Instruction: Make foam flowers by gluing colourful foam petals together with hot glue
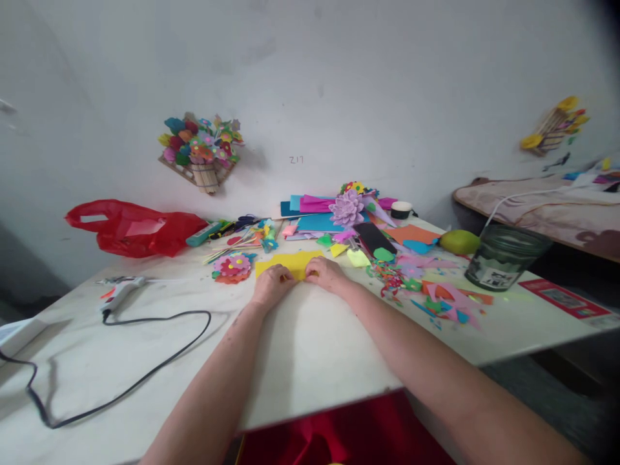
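A yellow craft sheet (293, 261) lies at the middle of the table; I cannot tell whether it is paper or foam. At its near left edge, my left hand (274, 283) is closed, fingers pinching the sheet. My right hand (325, 274) pinches the same near edge a little to the right. The two hands are close together but apart. Just left of the sheet are layered flowers (232, 266) in pink and red. Small yellow and green scraps (358, 258) lie beyond my right hand.
A glue gun (121, 294) with a looping black cord is at left, near a red plastic bag (135, 227). Coloured sheets (314, 223) and a purple flower (347, 208) sit at the back. At right are a phone (374, 239), cut scraps (450, 300) and a glass jar (504, 258).
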The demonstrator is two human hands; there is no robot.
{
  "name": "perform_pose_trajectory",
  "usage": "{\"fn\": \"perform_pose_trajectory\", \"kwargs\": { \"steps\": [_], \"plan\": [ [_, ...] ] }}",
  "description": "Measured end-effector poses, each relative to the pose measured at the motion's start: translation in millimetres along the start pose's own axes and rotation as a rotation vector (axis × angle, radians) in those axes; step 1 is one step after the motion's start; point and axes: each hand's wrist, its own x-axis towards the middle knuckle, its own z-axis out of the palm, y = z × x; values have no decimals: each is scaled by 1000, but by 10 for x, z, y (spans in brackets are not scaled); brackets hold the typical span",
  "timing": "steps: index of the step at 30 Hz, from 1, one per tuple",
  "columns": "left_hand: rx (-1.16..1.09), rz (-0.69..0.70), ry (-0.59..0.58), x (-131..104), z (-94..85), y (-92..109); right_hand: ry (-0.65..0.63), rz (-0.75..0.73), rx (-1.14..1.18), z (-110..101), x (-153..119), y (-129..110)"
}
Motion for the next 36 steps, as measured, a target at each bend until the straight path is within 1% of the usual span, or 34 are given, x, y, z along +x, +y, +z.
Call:
{"fn": "perform_pose_trajectory", "kwargs": {
  "steps": [6,10,15,19,21,23,26,28,29,30,32,36],
  "plan": [
    [-112,-1,2,14,36,-60,11,17,6,15,12,3],
    [-168,-17,-1,13,37,-62,4,44,29,18,20,-19],
    [-201,-47,-12,6,20,-29,1,102,44,11,14,-59],
    [-193,-61,-31,11,19,-28,-8,127,7,11,14,-118],
    [-189,-69,-38,12,20,-31,3,134,-33,-35,24,-143],
    [-183,-80,-41,11,18,-31,68,164,-97,-147,27,-137],
    [-173,-83,-48,8,11,-27,256,331,-273,-411,-15,-38],
    [-168,-76,-54,8,8,-27,343,508,-393,-578,-74,79],
    [-166,-73,-57,8,8,-30,344,599,-444,-639,-106,142],
    [-164,-70,-58,9,8,-33,317,674,-478,-680,-136,203],
    [-161,-68,-57,9,10,-38,253,768,-507,-708,-178,304],
    [-110,-26,-46,-4,1,-15,178,796,-517,-656,-180,391]
  ]
}}
